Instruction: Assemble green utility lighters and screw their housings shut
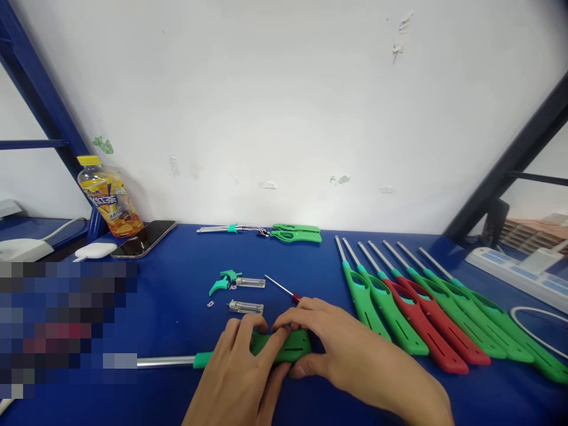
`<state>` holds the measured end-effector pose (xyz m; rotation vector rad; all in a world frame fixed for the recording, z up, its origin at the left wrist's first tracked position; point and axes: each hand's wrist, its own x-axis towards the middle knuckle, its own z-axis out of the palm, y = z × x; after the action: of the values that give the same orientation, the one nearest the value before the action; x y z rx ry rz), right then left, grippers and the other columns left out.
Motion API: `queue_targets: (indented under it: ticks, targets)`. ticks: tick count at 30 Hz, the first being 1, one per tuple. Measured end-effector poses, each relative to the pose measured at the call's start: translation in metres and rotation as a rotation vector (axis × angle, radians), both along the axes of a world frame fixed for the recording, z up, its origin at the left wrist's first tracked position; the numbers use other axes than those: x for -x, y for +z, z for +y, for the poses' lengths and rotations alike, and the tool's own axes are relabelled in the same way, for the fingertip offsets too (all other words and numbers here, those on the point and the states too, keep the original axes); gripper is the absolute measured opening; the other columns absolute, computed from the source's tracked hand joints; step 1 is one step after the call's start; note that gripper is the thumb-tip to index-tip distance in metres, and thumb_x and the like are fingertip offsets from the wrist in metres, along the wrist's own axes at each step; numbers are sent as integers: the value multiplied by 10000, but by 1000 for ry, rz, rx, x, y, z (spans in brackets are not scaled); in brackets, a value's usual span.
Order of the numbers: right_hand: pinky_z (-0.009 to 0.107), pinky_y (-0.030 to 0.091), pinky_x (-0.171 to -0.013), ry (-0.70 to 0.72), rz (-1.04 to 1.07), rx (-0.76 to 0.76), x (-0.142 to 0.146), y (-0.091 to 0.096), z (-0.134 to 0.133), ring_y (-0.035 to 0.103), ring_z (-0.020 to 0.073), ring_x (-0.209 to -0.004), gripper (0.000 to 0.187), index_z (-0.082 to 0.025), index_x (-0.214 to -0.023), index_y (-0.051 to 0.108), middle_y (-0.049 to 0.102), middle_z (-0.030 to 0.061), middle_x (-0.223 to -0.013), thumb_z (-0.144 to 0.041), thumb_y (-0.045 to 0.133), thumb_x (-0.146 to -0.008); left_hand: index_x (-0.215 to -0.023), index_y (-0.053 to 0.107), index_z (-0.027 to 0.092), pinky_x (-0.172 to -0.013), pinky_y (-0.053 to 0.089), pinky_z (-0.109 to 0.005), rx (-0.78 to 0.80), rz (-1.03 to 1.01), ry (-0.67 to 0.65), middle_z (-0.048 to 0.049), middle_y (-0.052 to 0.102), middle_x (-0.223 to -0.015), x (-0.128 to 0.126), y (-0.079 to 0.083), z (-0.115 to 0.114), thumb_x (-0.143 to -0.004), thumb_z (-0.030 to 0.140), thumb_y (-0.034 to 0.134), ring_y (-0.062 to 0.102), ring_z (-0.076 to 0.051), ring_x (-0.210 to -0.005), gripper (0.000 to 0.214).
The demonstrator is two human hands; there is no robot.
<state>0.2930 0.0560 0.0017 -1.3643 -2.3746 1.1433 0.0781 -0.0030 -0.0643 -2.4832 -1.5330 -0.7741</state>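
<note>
A long-necked gas lighter (290, 348) with a green handle and metal tube lies across the front of the blue table, tube toward the left. My left hand (242, 370) is closed around the middle of its handle, covering the trigger area. My right hand (331, 343) grips the handle's right end between thumb and fingers. Just beyond my hands lie two clear fuel tanks (251, 283), green triggers (219, 286) and tiny pale pieces (210, 304). A screwdriver (284, 289) with a red handle points away to the left, its grip partly behind my right hand.
Several green and red lighters (403, 302) lie in a row at the right. Opened green handle shells (296, 233) with tubes and wires rest by the wall. A drink bottle (109, 198), a phone (146, 238) and a white charger (95, 251) are back left; a power strip (517, 272) is at right.
</note>
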Motion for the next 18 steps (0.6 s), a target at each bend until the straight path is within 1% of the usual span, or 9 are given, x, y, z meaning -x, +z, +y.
queue_targets:
  ticks: [4,8,13,16,18]
  targets:
    - [501,282,-1275,7,7,-6,1,0,-1,322,270,-1598,530,-434,-1343,685,617,-40,-1541,-200,793,-880,-1428,601,290,-783,640,-385,-21,-10,-5,-97,624,-1178,0,1,1,-997,138,585,645,-272,-976,457]
    - [473,316,-1251,9,2,-21,0,0,0,361,263,-1575,497,-414,-1322,694,643,-24,-1497,-210,786,-879,-1415,608,300,-789,653,-387,-21,-24,-23,-99,622,-1188,1,2,3,-1005,135,572,650,-272,-985,443]
    - [426,333,-1221,42,-2,-55,0,0,0,390,257,-1538,420,-388,-1289,691,642,-12,-1442,-208,753,-915,-1382,624,306,-798,661,-377,-31,-38,-49,-113,599,-1236,4,-3,2,-1000,108,547,657,-275,-1034,437]
    - [369,408,-1123,72,14,-91,1,0,-1,518,239,-1381,375,-357,-1231,693,657,-9,-1315,-151,721,-920,-1373,627,306,-774,661,-357,-35,-45,-54,-113,596,-1237,4,-6,2,-999,118,551,660,-269,-1021,425]
    - [340,436,-1058,80,26,-105,1,0,-1,570,217,-1258,380,-345,-1207,689,660,-17,-1223,-114,706,-906,-1361,633,309,-770,659,-353,-28,-52,-57,-109,598,-1231,4,-6,2,-994,111,545,660,-265,-1013,426]
